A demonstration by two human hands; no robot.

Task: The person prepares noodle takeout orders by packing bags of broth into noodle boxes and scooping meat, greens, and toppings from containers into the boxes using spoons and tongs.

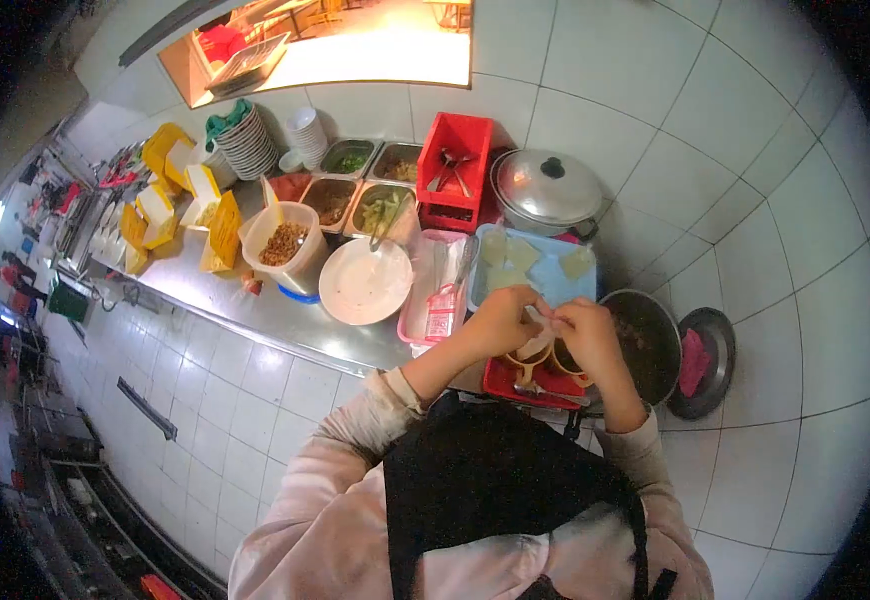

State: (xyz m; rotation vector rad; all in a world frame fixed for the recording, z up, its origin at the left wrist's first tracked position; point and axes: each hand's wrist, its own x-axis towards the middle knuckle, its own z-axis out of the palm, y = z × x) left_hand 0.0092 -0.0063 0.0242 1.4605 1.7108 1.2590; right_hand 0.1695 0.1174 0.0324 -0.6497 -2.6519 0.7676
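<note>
My left hand [503, 318] and my right hand [589, 335] meet with fingers pinched together over a red tray [508, 385]. Between them is a thin whitish piece [535, 346], perhaps a wrapper or small bag; its kind is unclear. Below it, round cups with metal handles [525, 382] sit in the red tray, partly hidden by the hands. Just beyond my fingers lies a light blue tray [553, 285] with pale, flat, translucent pieces [508, 262] on it.
Left stand a pink tray [418, 310] with a printed packet, a white plate [363, 283], a tub of brown bits [285, 240], metal food pans [383, 208] and yellow boxes [223, 240]. A lidded pot [547, 185] stands behind; a dark pot [645, 345] is at right.
</note>
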